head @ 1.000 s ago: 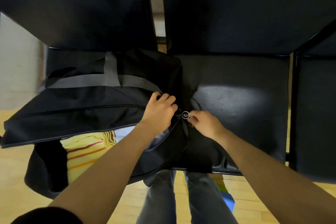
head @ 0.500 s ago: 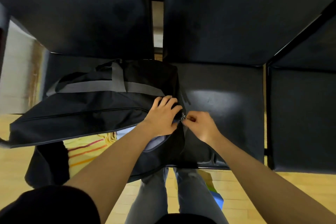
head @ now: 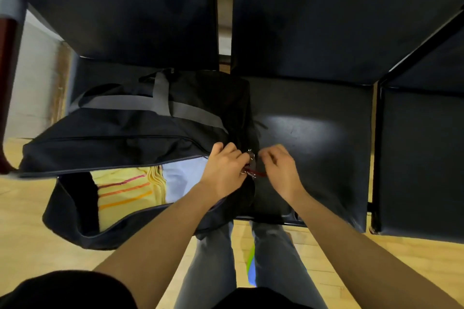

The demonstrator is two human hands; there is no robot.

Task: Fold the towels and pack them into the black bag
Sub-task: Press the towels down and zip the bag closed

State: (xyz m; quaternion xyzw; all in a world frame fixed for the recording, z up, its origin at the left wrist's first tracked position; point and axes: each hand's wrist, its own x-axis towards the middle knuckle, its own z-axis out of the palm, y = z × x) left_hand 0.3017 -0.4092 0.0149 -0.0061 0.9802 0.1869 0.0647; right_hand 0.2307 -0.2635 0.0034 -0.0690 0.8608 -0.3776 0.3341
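Both hands work at the right end of the black bag (head: 120, 140), where small metal zipper pulls (head: 249, 163) show between them. Left hand (head: 226, 170): fingers curled, gripping the bag fabric beside the pulls. Right hand (head: 278, 170): fingers curled toward the pulls and a thin red piece (head: 258, 172); whether it pinches them cannot be determined, as this area is blurred.

Bag condition: soft black fabric with grey webbing straps (head: 160, 103) across the top. It lies across a black chair seat (head: 313, 148), its near side overhanging the wooden floor (head: 30, 241). The long zipper opening on the near side gapes wide.

Contents visible through the opening: 1 yellow towel (head: 123, 190) with red and orange stripes, and 1 pale blue towel (head: 183, 178) just beside it on the right, both folded flat.
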